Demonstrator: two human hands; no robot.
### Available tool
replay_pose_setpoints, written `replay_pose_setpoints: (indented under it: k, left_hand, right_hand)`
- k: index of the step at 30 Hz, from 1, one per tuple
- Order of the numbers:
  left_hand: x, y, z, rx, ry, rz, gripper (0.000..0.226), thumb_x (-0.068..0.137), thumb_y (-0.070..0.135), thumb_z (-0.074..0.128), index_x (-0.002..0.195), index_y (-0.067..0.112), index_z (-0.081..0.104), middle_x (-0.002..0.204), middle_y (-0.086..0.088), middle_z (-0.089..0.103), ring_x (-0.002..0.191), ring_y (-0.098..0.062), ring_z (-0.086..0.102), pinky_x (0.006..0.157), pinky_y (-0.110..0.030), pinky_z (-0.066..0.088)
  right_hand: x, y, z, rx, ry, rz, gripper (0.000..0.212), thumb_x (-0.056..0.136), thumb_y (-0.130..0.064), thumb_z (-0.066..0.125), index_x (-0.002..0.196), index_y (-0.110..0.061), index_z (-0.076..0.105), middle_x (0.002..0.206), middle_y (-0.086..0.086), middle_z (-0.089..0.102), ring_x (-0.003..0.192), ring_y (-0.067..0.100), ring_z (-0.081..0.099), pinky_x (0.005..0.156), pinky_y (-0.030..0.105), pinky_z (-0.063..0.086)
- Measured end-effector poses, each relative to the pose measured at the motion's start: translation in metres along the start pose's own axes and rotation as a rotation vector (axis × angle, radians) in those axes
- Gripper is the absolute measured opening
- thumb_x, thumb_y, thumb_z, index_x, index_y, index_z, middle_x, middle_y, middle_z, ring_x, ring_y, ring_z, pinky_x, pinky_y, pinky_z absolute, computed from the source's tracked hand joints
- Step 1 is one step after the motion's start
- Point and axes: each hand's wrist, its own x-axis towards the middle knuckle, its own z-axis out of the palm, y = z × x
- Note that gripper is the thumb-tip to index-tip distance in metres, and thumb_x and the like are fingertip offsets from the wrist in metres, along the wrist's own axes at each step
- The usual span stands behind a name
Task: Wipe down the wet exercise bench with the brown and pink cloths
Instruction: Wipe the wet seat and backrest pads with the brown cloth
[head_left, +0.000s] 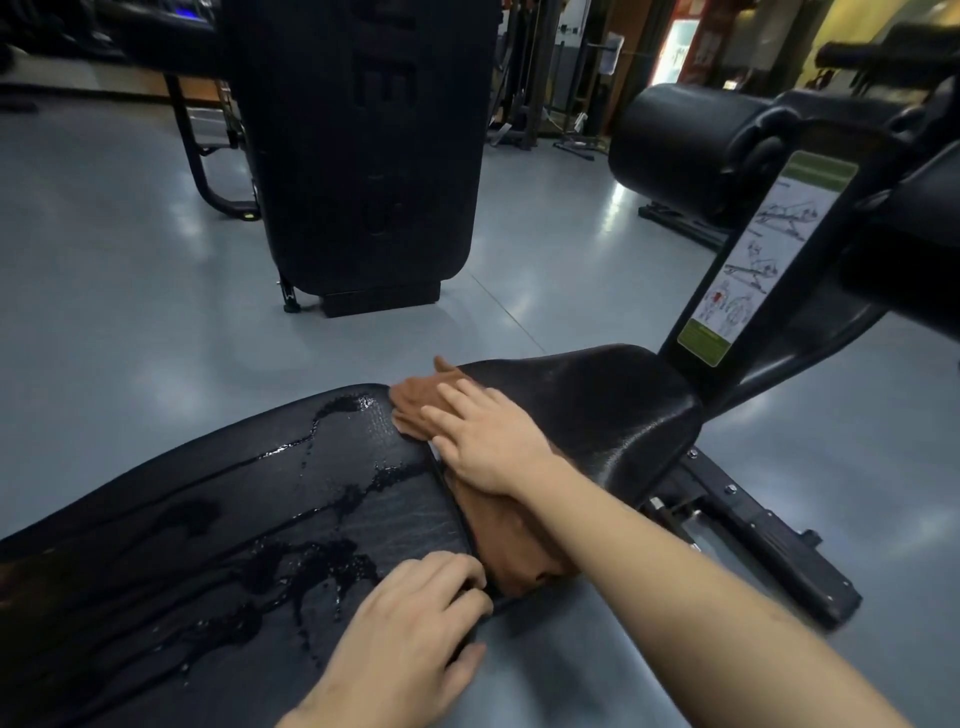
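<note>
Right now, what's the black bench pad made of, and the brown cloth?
The bench pad looks like black vinyl or leather-like upholstery: grained, slightly glossy, with water beading on top rather than soaking in. The brown cloth under the right hand looks like soft towelling or microfibre: matte, fuzzy, draping in folds.

Open room was left across the wet bench pad (234, 519) toward the left, where only water streaks (332, 561) lay. The gap between pad and seat (597, 415) was filled by the brown cloth (514, 540). Passage to the right was blocked by the upright frame (753, 260) and roller pad (680, 150). Far off, a black machine (363, 156) stood on the floor (104, 260).
</note>
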Motion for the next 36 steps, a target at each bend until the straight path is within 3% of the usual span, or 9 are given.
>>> replay_pose_setpoints:
  k: [6, 21, 28, 36]
  left_hand:
    - [0.0, -0.001, -0.001, -0.008, -0.001, -0.005, 0.03, 0.066, 0.046, 0.073, 0.091, 0.031, 0.065, 0.105, 0.013, 0.059, 0.097, -0.009, 0.058, 0.08, -0.021, 0.037]
    - [-0.006, -0.007, -0.001, -0.066, -0.051, -0.059, 0.031, 0.074, 0.053, 0.072, 0.099, 0.037, 0.063, 0.114, 0.017, 0.055, 0.106, -0.006, 0.056, 0.086, -0.018, 0.039]
    - [-0.003, -0.008, -0.005, -0.081, -0.049, -0.126, 0.049, 0.071, 0.062, 0.069, 0.11, 0.035, 0.062, 0.117, 0.015, 0.053, 0.108, -0.008, 0.054, 0.089, -0.02, 0.037]
    - [-0.004, -0.008, -0.004, -0.076, -0.033, -0.134, 0.046, 0.074, 0.059, 0.069, 0.11, 0.033, 0.063, 0.118, 0.014, 0.052, 0.108, -0.011, 0.054, 0.089, -0.022, 0.036]
  right_hand:
    - [0.006, 0.005, 0.001, 0.028, -0.004, 0.019, 0.056, 0.105, -0.049, 0.026, 0.158, -0.032, 0.027, 0.169, -0.002, 0.014, 0.155, 0.019, 0.005, 0.124, 0.042, 0.01]
    - [-0.052, 0.155, -0.002, 0.046, 0.068, 0.371, 0.054, 0.105, -0.05, 0.029, 0.157, -0.036, 0.03, 0.167, -0.004, 0.022, 0.154, 0.018, 0.014, 0.122, 0.039, 0.015]
    - [-0.049, 0.147, 0.001, 0.018, 0.071, 0.417, 0.055, 0.104, -0.049, 0.028, 0.157, -0.034, 0.03, 0.168, -0.002, 0.021, 0.155, 0.02, 0.012, 0.122, 0.041, 0.016]
    - [-0.037, 0.107, -0.002, 0.017, 0.02, 0.309, 0.058, 0.104, -0.053, 0.023, 0.159, -0.034, 0.025, 0.169, -0.002, 0.015, 0.156, 0.019, 0.006, 0.123, 0.042, 0.014]
